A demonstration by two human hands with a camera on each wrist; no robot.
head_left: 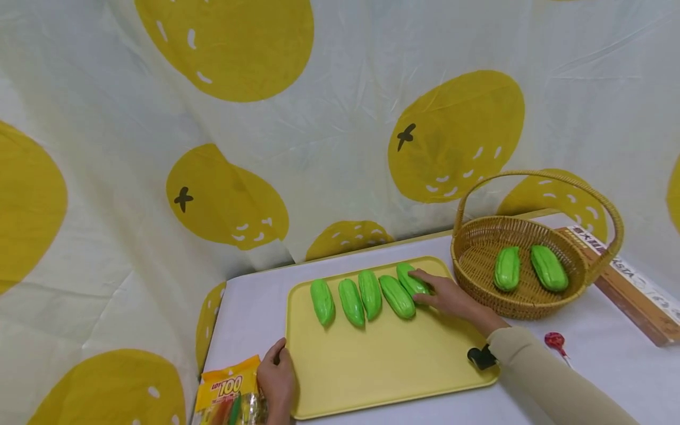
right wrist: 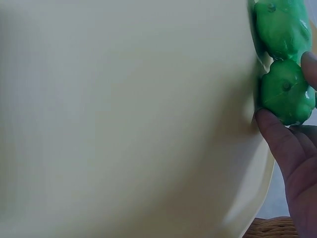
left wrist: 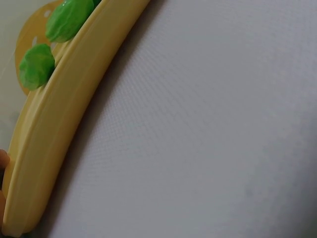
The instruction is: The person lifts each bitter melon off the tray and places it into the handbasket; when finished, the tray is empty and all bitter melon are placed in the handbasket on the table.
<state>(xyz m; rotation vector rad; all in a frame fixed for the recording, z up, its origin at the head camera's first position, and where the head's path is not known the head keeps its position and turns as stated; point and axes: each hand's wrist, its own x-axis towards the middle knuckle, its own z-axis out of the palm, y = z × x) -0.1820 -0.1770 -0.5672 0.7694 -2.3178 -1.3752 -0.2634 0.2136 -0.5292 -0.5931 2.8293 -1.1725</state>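
Observation:
A yellow tray (head_left: 366, 366) lies on the table with several glossy green cucumber-like vegetables (head_left: 350, 302) in a row along its far side. At the row's right end, my right hand (head_left: 446, 293) grips the last green vegetable (head_left: 406, 273) between thumb and fingers. The right wrist view shows the blunt end of that vegetable (right wrist: 287, 91) between the thumb and fingers, touching its neighbour (right wrist: 282, 27). My left hand (head_left: 277, 375) holds the tray's left edge. In the left wrist view only fingertips (left wrist: 4, 159) show at the tray's rim (left wrist: 64, 124).
Right of the tray stands a wicker basket (head_left: 480, 295) with a tall handle, holding two green vegetables (head_left: 507, 268). A long brown-and-white box (head_left: 632, 289) lies beyond it. A red lollipop (head_left: 555, 340) lies near my right sleeve. A yellow candy bag (head_left: 228, 386) is beside my left hand.

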